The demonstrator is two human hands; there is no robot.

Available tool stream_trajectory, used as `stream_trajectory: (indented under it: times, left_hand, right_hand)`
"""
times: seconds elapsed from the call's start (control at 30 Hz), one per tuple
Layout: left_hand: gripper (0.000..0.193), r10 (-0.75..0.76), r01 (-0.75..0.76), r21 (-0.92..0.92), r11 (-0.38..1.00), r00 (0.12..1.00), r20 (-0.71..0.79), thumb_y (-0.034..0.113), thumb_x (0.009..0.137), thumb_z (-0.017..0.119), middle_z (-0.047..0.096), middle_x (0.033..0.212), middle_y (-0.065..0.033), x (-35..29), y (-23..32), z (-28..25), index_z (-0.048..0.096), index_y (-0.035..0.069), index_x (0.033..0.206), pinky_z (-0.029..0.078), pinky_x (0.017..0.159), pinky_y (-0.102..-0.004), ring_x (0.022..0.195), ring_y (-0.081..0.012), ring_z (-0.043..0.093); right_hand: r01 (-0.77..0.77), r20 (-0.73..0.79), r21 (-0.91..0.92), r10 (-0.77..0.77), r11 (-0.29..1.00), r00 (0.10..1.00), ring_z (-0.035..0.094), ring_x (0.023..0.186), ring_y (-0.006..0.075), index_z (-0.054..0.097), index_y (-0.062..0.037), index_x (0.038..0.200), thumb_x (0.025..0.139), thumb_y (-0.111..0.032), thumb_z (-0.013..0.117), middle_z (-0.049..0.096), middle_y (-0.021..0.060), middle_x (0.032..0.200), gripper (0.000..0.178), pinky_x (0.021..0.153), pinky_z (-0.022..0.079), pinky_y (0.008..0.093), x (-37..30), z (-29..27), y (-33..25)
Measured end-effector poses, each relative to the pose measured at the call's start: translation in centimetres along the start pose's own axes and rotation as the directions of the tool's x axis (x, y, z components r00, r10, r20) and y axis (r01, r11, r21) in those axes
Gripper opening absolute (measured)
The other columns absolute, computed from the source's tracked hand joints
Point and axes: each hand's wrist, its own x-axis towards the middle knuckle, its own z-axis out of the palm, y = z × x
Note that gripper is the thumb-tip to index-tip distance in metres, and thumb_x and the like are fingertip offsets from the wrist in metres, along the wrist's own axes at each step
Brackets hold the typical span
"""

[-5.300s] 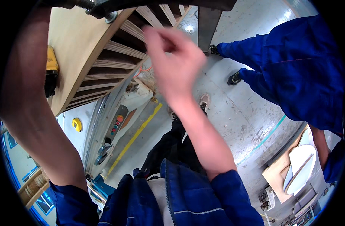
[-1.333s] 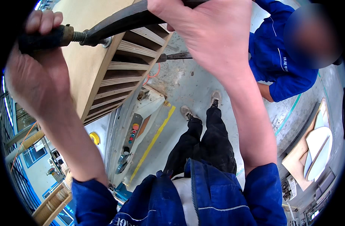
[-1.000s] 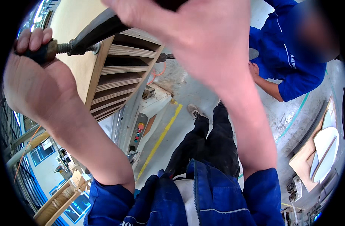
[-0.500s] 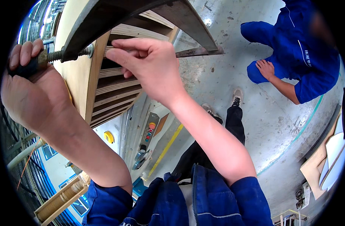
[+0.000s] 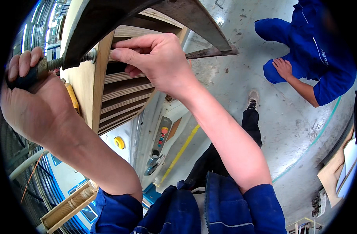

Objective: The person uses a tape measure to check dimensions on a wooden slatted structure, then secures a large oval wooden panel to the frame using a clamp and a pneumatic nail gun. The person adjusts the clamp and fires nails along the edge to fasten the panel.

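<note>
My left hand (image 5: 42,97) is wrapped round the dark handle (image 5: 24,80) of a large metal screw clamp (image 5: 108,19). Its threaded spindle (image 5: 55,63) ends in a round pad close against the pale face of a wooden piece (image 5: 103,70). Behind that face, several plywood layers (image 5: 126,87) are stacked with dark gaps between them. At the stack's edge, just right of the pad, my right hand (image 5: 157,54) has thumb and forefinger pinched together. Whatever lies between those fingertips is too small or hidden to make out.
A co-worker in blue (image 5: 311,58) crouches at the right, one hand on a knee. Below the stack are a control panel with coloured buttons (image 5: 162,136) and a yellow round switch (image 5: 119,142). A wooden-framed roll (image 5: 71,202) stands lower left; boards (image 5: 338,171) lean at the right.
The whole view has shifted slightly, so most things sit a little further right. Both hands keep their places at the clamp handle and the stack's edge.
</note>
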Motion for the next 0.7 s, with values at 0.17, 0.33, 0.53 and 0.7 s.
stream_trajectory:
  times: [0.17, 0.33, 0.53, 0.7]
  left_hand:
    - [0.019, 0.009, -0.008, 0.033, 0.999, 1.0, -0.02, 0.018, 0.109, 0.049, 0.045, 0.081, -0.0044, 0.4, 0.0, 0.1, 0.049, 0.011, 0.091, 0.043, 0.075, -0.0315, 0.075, -0.0153, 0.045]
    - [0.02, 0.0, 0.0, -0.016, 1.0, 1.0, 0.02, 0.016, 0.111, 0.046, 0.045, 0.081, -0.0048, 0.4, -0.3, -0.6, 0.049, 0.01, 0.092, 0.042, 0.077, -0.0323, 0.075, -0.0155, 0.043]
    - [0.018, -0.046, 0.048, -0.052, 0.997, 0.998, 0.048, 0.017, 0.111, 0.045, 0.049, 0.085, -0.0066, 0.2, -0.1, -0.7, 0.05, 0.009, 0.094, 0.044, 0.082, -0.0339, 0.081, -0.0176, 0.048]
    - [0.025, 0.016, 0.045, 0.26, 0.965, 0.974, -0.226, 0.022, 0.106, 0.052, 0.055, 0.108, -0.0159, -2.5, 1.9, 3.2, 0.055, 0.001, 0.12, 0.046, 0.105, -0.0361, 0.107, -0.0249, 0.057]
  right_hand:
    - [0.033, -0.016, -0.088, -0.034, 0.996, 0.999, 0.067, 0.068, 0.006, 0.078, 0.0005, 0.107, 0.091, -0.022, 0.079, 0.076, 0.0045, 0.085, 0.027, 0.062, 0.056, 0.02, 0.0, 0.2, 0.0]
    - [0.044, -0.035, -0.094, -0.047, 0.995, 0.998, 0.065, 0.067, 0.0047, 0.079, -0.0006, 0.106, 0.091, -0.02, 0.079, 0.075, 0.0036, 0.08, 0.025, 0.059, 0.052, 0.019, 0.3, 0.2, 1.0]
    - [0.14, -0.195, -0.54, -0.286, 0.83, 0.938, 0.062, 0.063, 0.0057, 0.079, -0.0007, 0.099, 0.093, -0.018, 0.077, 0.072, 0.0016, 0.077, 0.018, 0.058, 0.048, 0.0192, -3.9, -0.7, -1.2]
    - [0.594, 0.017, -0.739, -0.873, 0.318, 0.487, 0.063, 0.065, 0.011, 0.076, -0.0011, 0.096, 0.091, -0.014, 0.072, 0.071, 0.0056, 0.079, 0.015, 0.059, 0.049, 0.0226, -7.7, -3.7, -7.7]
